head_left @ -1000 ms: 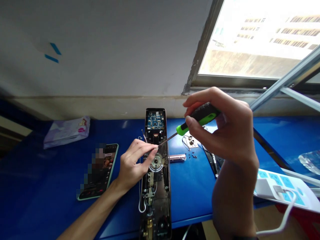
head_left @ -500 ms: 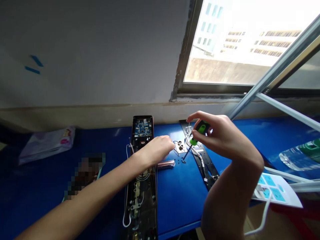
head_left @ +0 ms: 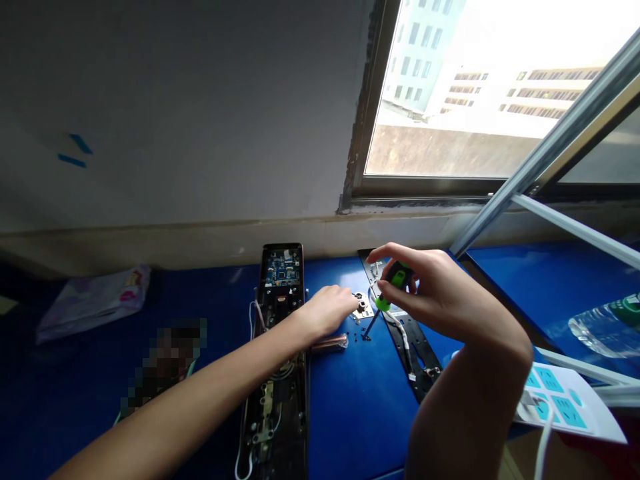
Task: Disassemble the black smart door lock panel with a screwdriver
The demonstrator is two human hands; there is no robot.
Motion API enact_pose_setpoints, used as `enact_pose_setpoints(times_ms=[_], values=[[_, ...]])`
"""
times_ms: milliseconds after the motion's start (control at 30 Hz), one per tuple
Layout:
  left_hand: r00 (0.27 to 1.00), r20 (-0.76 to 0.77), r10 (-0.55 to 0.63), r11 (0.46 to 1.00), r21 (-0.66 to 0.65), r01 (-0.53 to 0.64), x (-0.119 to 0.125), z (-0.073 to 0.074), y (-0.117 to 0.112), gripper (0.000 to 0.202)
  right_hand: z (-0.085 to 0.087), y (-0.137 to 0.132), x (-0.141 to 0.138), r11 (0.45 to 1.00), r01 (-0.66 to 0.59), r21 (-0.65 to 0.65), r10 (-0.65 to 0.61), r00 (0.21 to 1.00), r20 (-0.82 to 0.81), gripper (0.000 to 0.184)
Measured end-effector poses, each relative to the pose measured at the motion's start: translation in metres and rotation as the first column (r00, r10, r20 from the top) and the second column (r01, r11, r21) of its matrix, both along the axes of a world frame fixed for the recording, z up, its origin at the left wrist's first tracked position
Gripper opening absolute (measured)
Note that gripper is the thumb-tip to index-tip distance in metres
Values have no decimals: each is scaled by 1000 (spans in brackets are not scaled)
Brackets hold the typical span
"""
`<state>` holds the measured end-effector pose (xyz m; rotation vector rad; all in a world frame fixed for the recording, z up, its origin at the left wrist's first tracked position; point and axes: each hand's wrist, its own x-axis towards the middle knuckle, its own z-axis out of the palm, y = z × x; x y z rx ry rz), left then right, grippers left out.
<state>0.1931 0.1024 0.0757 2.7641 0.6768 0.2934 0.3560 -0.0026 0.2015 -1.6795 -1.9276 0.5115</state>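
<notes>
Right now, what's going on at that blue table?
A person's right hand holds a green-and-black screwdriver, its tip down by tiny dark parts on the glossy blue table. The left hand, stretched across a long, black, open housing, is next to a small pale plate; whether it holds anything is hidden.

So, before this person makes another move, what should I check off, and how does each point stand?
1. Screwdriver gripped by its handle: ok, in the right hand.
2. Screwdriver pointing down at the small dark parts: ok; whether it touches one, cannot tell.
3. Small dark parts kept in a container: not ok, they lie loose on the blue table.
4. Left hand apart from the screwdriver: ok.
5. Left hand holding nothing: cannot tell, its fingertips are hidden.
6. Full view into the open black case: not ok, the left forearm crosses it.
</notes>
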Motion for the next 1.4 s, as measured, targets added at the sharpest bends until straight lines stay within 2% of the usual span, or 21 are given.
enact_pose_setpoints(times_ms=[100,167,233,300,367,433,533,667,933,1400], values=[[998,-41,-39,998,47,41,-19,16,-7,27,0,1,-1,998,-11,62,13,1000,-23,31],[1000,-9,-27,996,86,27,-41,23,-9,28,1,2,-4,990,-27,136,32,999,-30,29],[976,217,-1,986,164,-35,-66,25,-9,24,2,3,-9,976,-44,215,52,998,-34,26],[882,466,72,967,182,-175,-92,21,-9,24,3,6,-18,955,-52,291,68,997,-45,25],[801,577,158,941,158,-300,-116,11,-11,24,3,10,-29,925,-44,377,80,993,-81,27],[762,604,232,923,111,-369,-134,-1,-16,26,2,13,-42,887,-24,460,95,987,-132,29],[754,589,291,925,28,-380,-150,-19,-26,32,0,19,-62,856,-48,514,139,981,-139,28],[771,556,310,938,-48,-343,-159,-33,-38,39,-6,25,-85,856,-145,496,208,975,-74,25],[776,540,326,941,-111,-319,-165,-41,-44,41,-12,30,-113,820,-217,529,264,964,-13,22],[744,585,322,936,-81,-342,-160,-50,-45,34,-21,34,-129,807,-231,544,253,967,36,22]])
